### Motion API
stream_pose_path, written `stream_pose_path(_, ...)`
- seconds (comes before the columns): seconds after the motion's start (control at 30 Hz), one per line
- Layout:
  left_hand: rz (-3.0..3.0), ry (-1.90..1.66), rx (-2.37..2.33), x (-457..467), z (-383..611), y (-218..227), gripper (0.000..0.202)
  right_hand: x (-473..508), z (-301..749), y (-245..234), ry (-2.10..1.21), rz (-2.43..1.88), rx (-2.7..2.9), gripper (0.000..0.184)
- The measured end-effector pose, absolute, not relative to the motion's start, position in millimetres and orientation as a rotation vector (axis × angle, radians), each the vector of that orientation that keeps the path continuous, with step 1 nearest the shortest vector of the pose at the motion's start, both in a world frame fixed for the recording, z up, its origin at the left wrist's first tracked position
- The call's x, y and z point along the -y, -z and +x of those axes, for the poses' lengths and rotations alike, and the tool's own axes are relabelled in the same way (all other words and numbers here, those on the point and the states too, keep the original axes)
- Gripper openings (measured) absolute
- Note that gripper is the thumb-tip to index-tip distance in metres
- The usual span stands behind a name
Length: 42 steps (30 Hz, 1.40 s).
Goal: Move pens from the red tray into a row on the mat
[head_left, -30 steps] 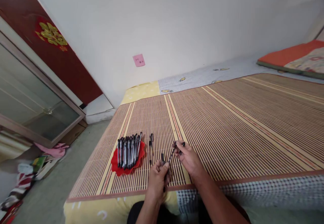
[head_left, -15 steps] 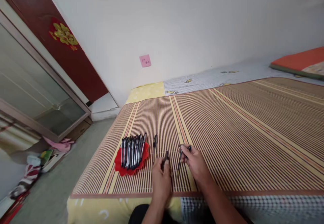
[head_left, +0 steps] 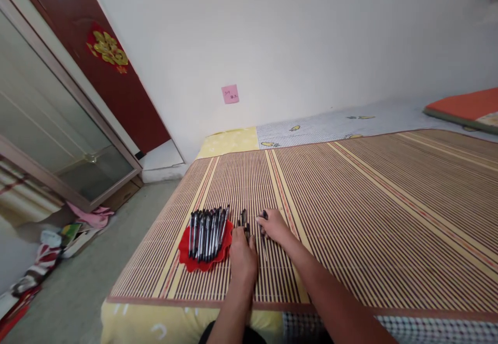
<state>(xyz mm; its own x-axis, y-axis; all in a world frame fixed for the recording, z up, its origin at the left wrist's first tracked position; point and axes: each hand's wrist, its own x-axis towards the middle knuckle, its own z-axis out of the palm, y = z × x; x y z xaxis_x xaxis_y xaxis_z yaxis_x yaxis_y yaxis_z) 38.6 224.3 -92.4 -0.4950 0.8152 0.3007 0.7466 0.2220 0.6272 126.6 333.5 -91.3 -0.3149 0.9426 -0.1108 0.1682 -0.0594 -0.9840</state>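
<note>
My left hand (head_left: 243, 256) is closed around a dark pen (head_left: 247, 228), just right of a red scalloped tray (head_left: 185, 262). Black-capped clear pens (head_left: 201, 236) lie side by side in that tray. Beyond the left fingertips, another pen (head_left: 244, 214) rests on the mat, partly hidden by the hand. A slim pen (head_left: 263, 240) is pinched in my right hand (head_left: 273, 224), its black end up by the fingers and its thin end slanting down toward the mat. The fingers hide part of each held pen.
A striped bamboo mat (head_left: 350, 219) covers the bed, with a yellow sheet (head_left: 187, 320) along its front edge. An orange folded item (head_left: 467, 106) lies at the far right. A pink note (head_left: 230, 94) sticks to the wall. Floor (head_left: 128, 219) shows at left.
My right hand has moved left and slightly up with its pen, closer to the left hand. My left hand has moved slightly up, toward the pen lying on the mat.
</note>
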Motion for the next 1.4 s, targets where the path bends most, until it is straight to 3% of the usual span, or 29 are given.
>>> stream_pose_path(0.13, 1.621, -1.161, -2.343, -222.8, 38.0, 94.7, 0.022, -342.9, 110.7, 99.7, -1.377, -1.248, 1.574, 0.03)
stream_pose_path(0.37, 1.947, -1.214, -2.306, -186.3, 45.6, 103.0, 0.03, -338.1, 115.0, 115.3, -1.502, -1.218, 1.565, 0.018)
stream_pose_path(0.6, 2.109, -0.956, -2.416, -174.1, 49.2, 117.6, 0.043, -338.6, 120.2, 125.5, -1.578, -1.143, 1.476, 0.015)
stream_pose_path(0.83, 2.156, -0.894, -2.371, -176.8, 45.0, 119.2, 0.039, -355.6, 113.2, 129.0, -1.439, -1.186, 1.451, 0.034)
stream_pose_path(1.1, 2.106, -0.966, -2.346, -170.7, 46.0, 122.9, 0.037, -349.8, 120.8, 100.1, -1.155, -1.227, 1.761, 0.022)
stream_pose_path(1.4, 2.102, -0.968, -2.322, -170.4, 45.2, 130.0, 0.037, -326.6, 127.4, 81.8, -0.816, -1.226, 2.332, 0.042)
